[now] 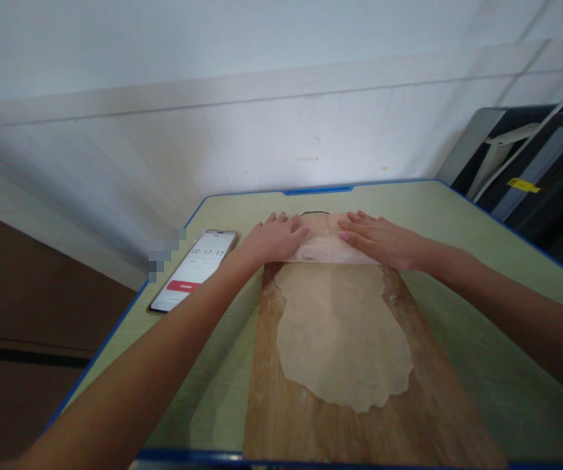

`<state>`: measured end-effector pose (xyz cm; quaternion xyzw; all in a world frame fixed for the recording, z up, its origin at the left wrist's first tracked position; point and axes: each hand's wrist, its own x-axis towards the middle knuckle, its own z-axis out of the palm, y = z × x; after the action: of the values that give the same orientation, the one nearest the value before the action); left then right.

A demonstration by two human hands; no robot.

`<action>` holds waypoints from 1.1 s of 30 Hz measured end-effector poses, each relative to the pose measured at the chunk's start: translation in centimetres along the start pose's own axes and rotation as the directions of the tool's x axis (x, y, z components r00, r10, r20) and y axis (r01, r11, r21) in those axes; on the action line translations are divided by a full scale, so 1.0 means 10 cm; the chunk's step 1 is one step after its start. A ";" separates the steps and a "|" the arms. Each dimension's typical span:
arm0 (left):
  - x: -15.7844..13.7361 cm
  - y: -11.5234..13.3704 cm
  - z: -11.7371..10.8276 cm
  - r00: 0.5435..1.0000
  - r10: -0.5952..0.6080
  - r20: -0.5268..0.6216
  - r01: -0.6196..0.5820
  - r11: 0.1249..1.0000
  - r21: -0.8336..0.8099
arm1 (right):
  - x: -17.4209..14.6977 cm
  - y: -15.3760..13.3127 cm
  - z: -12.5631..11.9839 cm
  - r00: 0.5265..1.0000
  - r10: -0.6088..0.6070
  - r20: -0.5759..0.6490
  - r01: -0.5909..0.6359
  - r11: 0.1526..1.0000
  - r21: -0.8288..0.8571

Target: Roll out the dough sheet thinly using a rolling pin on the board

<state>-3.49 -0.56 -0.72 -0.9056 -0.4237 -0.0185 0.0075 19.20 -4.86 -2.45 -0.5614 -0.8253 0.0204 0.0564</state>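
A thin, pale sheet of dough (345, 333) with ragged edges lies flat on a wooden board (272, 418). At the board's far end is a pale, floury roll (323, 251) that looks like dough wrapped round; whether a rolling pin is inside it I cannot tell. My left hand (279, 237) rests palm down on the roll's left part, fingers stretched forward. On its right part lies my right hand (379, 240), also flat with its fingers extended. A gap separates the two hands, and the roll's surface shows between them.
Left of the board, a phone (203, 258) with a running timer lies on the pale green, blue-edged table (462, 261), partly behind my left forearm. A white wall (262, 143) stands behind the table. Dark equipment (546, 170) is beyond the right edge.
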 end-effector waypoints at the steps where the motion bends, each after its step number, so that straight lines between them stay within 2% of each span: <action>1: -0.08 0.05 -0.01 1.000 -0.007 0.005 0.007 1.000 0.010 | -0.08 -0.07 0.00 1.000 -0.020 -0.021 0.020 1.000 -0.021; 4: -0.41 0.22 -0.04 1.000 -0.029 0.001 0.029 0.999 0.029 | -0.40 -0.30 0.01 0.986 -0.100 -0.134 0.086 0.990 -0.109; 7: -0.76 0.38 -0.09 0.998 -0.056 0.010 0.055 0.998 0.017 | -0.73 -0.51 0.06 0.948 -0.158 -0.277 0.099 0.972 -0.215; 9: -0.90 0.42 -0.11 0.998 -0.058 0.021 0.057 0.998 0.016 | -0.85 -0.57 0.10 0.923 -0.203 -0.326 0.117 0.958 -0.263; 11: -0.89 0.39 -0.10 0.999 -0.023 0.037 0.023 1.000 0.001 | -0.84 -0.55 0.11 0.921 -0.219 -0.323 0.136 0.955 -0.262; 14: -0.60 0.25 -0.05 1.000 0.017 0.015 -0.017 1.000 0.011 | -0.57 -0.41 0.06 0.959 -0.133 -0.251 0.081 0.975 -0.205; 17: -0.23 0.12 0.00 0.994 -0.070 -0.083 0.075 0.995 0.060 | -0.20 -0.27 -0.04 0.991 0.029 -0.128 -0.048 0.988 -0.147; 19: -0.12 0.10 0.01 0.992 -0.077 -0.101 0.084 0.994 0.067 | -0.07 -0.23 -0.08 0.995 0.073 -0.064 -0.081 0.989 -0.127; 21: -0.19 0.15 -0.01 0.996 -0.027 -0.088 0.034 0.996 0.077 | -0.13 -0.26 -0.08 0.998 0.024 -0.065 -0.032 0.992 -0.125; 23: -0.43 0.25 -0.04 0.998 0.010 -0.056 -0.006 0.998 0.067 | -0.34 -0.36 -0.04 0.989 -0.066 -0.135 0.048 0.990 -0.136; 24: -0.59 0.32 -0.06 0.999 0.019 -0.038 -0.018 0.999 0.046 | -0.48 -0.41 -0.01 0.978 -0.106 -0.181 0.081 0.987 -0.139; 26: -0.89 0.44 -0.10 0.999 -0.041 -0.032 0.041 0.999 0.004 | -0.77 -0.52 0.05 0.940 -0.167 -0.296 0.120 0.978 -0.171; 28: -1.10 0.51 -0.12 0.999 -0.010 -0.031 0.009 1.000 -0.020 | -0.97 -0.58 0.09 0.910 -0.218 -0.352 0.164 0.970 -0.177; 30: -1.11 0.47 -0.12 1.000 0.024 -0.001 -0.024 0.999 -0.047 | -0.99 -0.55 0.09 0.905 -0.240 -0.351 0.195 0.968 -0.157; 33: -0.81 0.28 -0.08 0.997 0.075 0.035 -0.073 0.996 -0.044 | -0.73 -0.41 0.05 0.929 -0.209 -0.306 0.177 0.976 -0.128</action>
<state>-6.55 -8.57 -0.19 -0.9208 -0.3895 -0.0104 -0.0188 17.99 -13.14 -3.11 -0.4753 -0.8568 -0.1166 0.1624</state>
